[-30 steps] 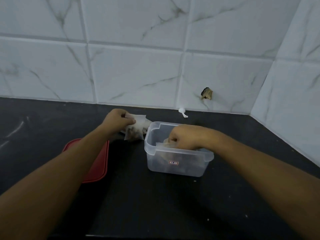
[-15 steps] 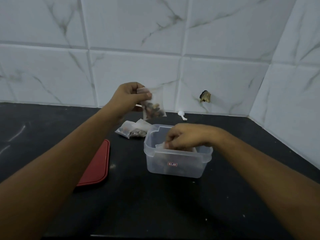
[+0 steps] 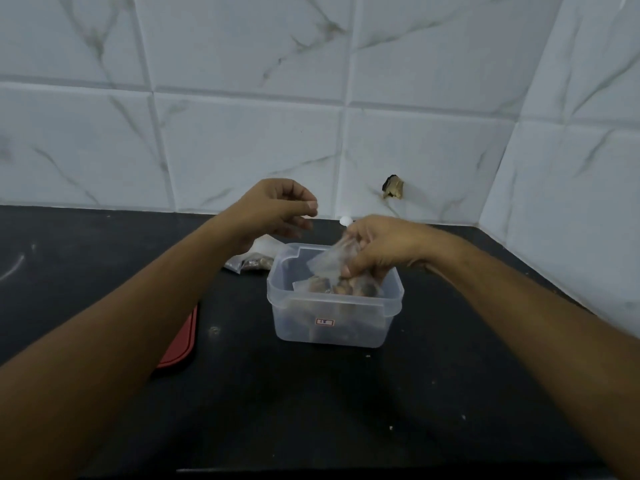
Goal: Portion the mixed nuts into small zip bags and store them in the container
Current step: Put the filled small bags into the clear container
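Note:
A clear plastic container [image 3: 332,327] stands on the black counter with filled zip bags of nuts inside it. My right hand [image 3: 377,249] hovers over its open top and grips a small zip bag of nuts [image 3: 330,265], which hangs partly into the container. My left hand [image 3: 277,211] is raised to the left of the container, above the counter, with its fingers loosely curled and nothing in them. More filled zip bags [image 3: 252,259] lie on the counter behind the container's left side, partly hidden by my left wrist.
The red lid [image 3: 180,341] lies flat on the counter left of the container, mostly covered by my left forearm. A small white scoop [image 3: 345,221] sits at the foot of the tiled wall. The side wall meets the counter at the right.
The zip bag that my left hand held up has passed to my right hand, which now holds it over the container. My left hand has let go and stays raised.

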A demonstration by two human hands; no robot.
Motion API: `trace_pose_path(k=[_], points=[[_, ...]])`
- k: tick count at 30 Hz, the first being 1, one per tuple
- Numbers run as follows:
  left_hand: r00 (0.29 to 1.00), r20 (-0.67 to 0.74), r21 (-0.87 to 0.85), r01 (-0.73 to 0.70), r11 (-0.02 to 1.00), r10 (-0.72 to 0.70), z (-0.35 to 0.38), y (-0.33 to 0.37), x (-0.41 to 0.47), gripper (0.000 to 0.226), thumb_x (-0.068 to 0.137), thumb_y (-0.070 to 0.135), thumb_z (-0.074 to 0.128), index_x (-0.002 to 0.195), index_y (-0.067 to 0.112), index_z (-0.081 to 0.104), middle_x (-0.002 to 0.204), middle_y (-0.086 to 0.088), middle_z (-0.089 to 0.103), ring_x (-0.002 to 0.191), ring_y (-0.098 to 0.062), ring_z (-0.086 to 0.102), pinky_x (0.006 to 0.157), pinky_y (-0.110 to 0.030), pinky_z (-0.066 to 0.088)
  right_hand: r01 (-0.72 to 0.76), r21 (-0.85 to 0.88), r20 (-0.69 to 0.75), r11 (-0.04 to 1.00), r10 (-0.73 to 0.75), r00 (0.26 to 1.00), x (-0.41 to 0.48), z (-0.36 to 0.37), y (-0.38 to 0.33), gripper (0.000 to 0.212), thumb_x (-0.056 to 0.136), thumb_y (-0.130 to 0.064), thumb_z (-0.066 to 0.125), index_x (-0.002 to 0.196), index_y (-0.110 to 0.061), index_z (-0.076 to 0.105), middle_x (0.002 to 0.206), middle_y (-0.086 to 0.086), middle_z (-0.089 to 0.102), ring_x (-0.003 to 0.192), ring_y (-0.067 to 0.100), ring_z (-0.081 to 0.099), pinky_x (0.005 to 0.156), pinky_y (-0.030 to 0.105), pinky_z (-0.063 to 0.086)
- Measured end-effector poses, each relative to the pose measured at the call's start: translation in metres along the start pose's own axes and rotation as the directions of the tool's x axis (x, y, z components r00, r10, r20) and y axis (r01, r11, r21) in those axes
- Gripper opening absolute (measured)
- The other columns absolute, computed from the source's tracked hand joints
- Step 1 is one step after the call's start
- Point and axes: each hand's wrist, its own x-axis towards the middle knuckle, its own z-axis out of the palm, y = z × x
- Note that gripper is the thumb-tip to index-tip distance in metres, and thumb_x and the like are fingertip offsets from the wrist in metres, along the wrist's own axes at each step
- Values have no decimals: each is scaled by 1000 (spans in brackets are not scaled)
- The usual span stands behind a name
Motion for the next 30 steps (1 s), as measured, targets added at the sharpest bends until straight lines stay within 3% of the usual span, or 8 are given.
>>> trace_pose_path(k=[5,9,13,17,20,24,27,30], points=[[983,-166,47,93,995,-84,-30,-37,10,9,96,14,71,103,8,68,87,-10,70,80,-18,70,71,-32,58,-72,-408,-48,910,58,997,6,23,4,26,85,-9,80,99,-17,61,99,7,68,76,21,72,54,28,57],[949,-293,112,158,981,-119,-50,-65,16,8,94,12,72,99,8,69,84,-6,69,79,-19,66,68,-32,53,-4,-701,-204,713,-196,959,1,20,-4,40,83,-35,84,107,-25,54,101,-5,59,89,19,60,68,36,49],[915,-393,280,210,937,-88,-57,-88,21,7,91,12,73,87,15,68,84,0,69,83,-18,64,73,-34,54,95,-461,-44,882,-129,991,4,19,-9,15,89,-22,81,96,-21,67,85,-8,66,77,14,68,61,30,57],[908,-417,527,283,801,-46,-62,-112,27,22,85,29,79,102,18,69,101,4,70,97,-16,64,84,-34,51,46,-593,150,804,54,987,22,33,6,11,92,-16,69,101,-22,73,93,-7,70,89,18,68,78,35,59],[925,-371,662,328,674,-86,-62,-121,29,42,87,42,75,121,20,65,119,-2,67,110,-23,61,93,-40,51,39,-596,167,802,77,983,31,34,9,10,92,-16,69,99,-22,73,97,-3,73,93,20,69,74,32,56],[854,-499,720,502,480,-145,-61,-126,35,41,99,29,56,137,13,51,141,-18,52,132,-40,45,105,-53,41,67,-594,162,801,38,986,30,34,12,8,92,-17,69,96,-23,73,89,-7,71,82,13,65,70,28,54],[803,-523,622,589,516,-287,-69,-126,34,48,94,25,62,134,7,45,136,-20,56,126,-41,54,106,-53,44,87,-575,154,814,3,988,26,33,13,9,93,-20,70,101,-23,74,86,-11,68,76,7,61,68,23,50],[796,-543,514,567,644,-267,-82,-124,32,52,80,13,75,128,6,58,120,-18,66,113,-39,64,97,-50,54,96,-511,153,854,-19,988,24,28,10,13,94,-25,74,106,-23,73,91,-10,69,80,7,65,70,26,56]])
